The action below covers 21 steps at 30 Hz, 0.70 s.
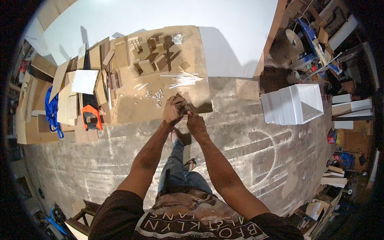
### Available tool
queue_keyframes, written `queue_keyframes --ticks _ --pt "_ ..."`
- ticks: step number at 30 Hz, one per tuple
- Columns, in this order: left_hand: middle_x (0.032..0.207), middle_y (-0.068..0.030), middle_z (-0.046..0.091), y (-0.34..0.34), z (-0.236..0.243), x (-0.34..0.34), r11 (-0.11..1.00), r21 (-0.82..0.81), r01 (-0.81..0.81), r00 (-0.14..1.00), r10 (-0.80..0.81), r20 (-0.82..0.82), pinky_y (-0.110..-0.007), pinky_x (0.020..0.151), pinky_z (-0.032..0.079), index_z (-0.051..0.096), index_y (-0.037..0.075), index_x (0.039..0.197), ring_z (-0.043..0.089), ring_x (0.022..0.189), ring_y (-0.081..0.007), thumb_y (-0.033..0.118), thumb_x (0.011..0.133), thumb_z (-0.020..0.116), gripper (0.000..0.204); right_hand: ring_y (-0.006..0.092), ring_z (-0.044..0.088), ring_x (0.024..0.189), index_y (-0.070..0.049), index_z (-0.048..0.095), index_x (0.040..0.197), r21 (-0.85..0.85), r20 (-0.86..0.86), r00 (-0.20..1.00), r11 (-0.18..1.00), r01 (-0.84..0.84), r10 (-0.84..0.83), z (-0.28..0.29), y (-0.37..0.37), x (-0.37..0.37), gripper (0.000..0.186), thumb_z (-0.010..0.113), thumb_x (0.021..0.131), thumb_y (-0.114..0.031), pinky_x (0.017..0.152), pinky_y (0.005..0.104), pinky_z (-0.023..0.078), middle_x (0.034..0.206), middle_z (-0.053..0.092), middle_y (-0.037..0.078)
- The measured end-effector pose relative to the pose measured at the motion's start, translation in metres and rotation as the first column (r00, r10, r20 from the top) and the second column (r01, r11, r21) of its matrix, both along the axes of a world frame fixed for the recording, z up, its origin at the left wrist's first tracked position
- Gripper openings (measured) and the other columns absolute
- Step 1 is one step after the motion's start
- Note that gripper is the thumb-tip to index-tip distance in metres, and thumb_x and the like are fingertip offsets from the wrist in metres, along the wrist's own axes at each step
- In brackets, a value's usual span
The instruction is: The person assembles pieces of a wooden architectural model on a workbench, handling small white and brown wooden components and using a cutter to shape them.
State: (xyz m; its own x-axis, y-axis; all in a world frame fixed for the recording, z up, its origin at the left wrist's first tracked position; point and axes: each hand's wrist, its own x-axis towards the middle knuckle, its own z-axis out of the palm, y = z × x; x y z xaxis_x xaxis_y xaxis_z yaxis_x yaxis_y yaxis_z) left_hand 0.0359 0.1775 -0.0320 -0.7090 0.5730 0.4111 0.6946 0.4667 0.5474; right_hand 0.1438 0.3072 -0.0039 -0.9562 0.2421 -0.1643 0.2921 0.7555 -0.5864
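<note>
My left hand (174,109) is closed near the front edge of a brown board (138,114), its fingers bent over something too small to make out. Close beside it on the right, my right hand (196,123) is also closed, gripping a slim thing whose kind does not show clearly. Just beyond the hands lie several small white cut pieces (155,95), scattered on the board. Farther off is a loose pile of thin white strips (185,79). Small brown box-like wooden pieces (146,66) stand toward the board's far side.
To the left, a handsaw with an orange handle (91,117) lies among flat wood offcuts (66,106), near a blue strap (52,110). A large white sheet (236,40) spreads beyond the board. On the right, white open boxes (294,104) rest on the worn floor (248,148).
</note>
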Motion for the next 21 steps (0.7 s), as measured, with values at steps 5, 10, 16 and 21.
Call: queue_keyframes --ticks 5,10,16,21 --pt "0.112 -0.0055 0.070 0.001 0.004 0.002 1.000 0.005 0.010 1.000 -0.010 -0.007 -0.046 0.092 0.045 0.074 0.011 0.103 0.057 0.107 -0.0329 0.031 0.073 0.076 0.036 0.0528 0.068 0.086 0.007 0.066 0.088 0.009 0.005 0.997 0.997 0.081 -0.081 -0.015 0.001 -0.003 0.059 0.038 0.109 -0.041 0.077 0.0567 0.056 0.083 0.067 0.035" --pt "0.100 -0.0085 0.070 -0.003 -0.001 -0.007 0.990 0.139 -0.016 1.000 0.016 -0.003 -0.046 0.079 0.049 0.072 0.009 0.095 0.062 0.092 -0.0340 0.014 0.078 0.070 0.018 0.0444 0.070 0.079 0.005 0.059 0.110 0.131 -0.025 0.999 0.991 -0.020 0.024 -0.021 -0.011 0.016 0.037 0.046 0.105 -0.029 0.071 0.0505 0.059 0.086 0.066 0.028" --pt "0.099 -0.0107 0.067 0.003 0.002 -0.006 0.997 0.072 0.005 1.000 -0.005 0.001 -0.049 0.083 0.049 0.070 0.007 0.098 0.061 0.093 -0.0360 0.007 0.080 0.061 0.021 0.0408 0.071 0.084 0.006 0.058 0.115 0.237 0.091 0.995 0.970 -0.060 0.039 -0.015 -0.004 0.020 0.038 0.047 0.103 -0.028 0.073 0.0488 0.060 0.090 0.066 0.028" --pt "0.092 -0.0129 0.069 -0.001 0.002 -0.009 0.966 0.252 0.053 0.999 -0.050 -0.018 -0.047 0.082 0.051 0.071 0.002 0.092 0.064 0.088 -0.0372 0.003 0.080 0.064 0.014 0.0484 0.070 0.093 0.007 0.061 0.107 -0.017 0.101 0.983 0.988 0.156 -0.154 -0.028 -0.001 0.016 0.056 0.041 0.108 -0.045 0.082 0.0546 0.057 0.092 0.070 0.033"
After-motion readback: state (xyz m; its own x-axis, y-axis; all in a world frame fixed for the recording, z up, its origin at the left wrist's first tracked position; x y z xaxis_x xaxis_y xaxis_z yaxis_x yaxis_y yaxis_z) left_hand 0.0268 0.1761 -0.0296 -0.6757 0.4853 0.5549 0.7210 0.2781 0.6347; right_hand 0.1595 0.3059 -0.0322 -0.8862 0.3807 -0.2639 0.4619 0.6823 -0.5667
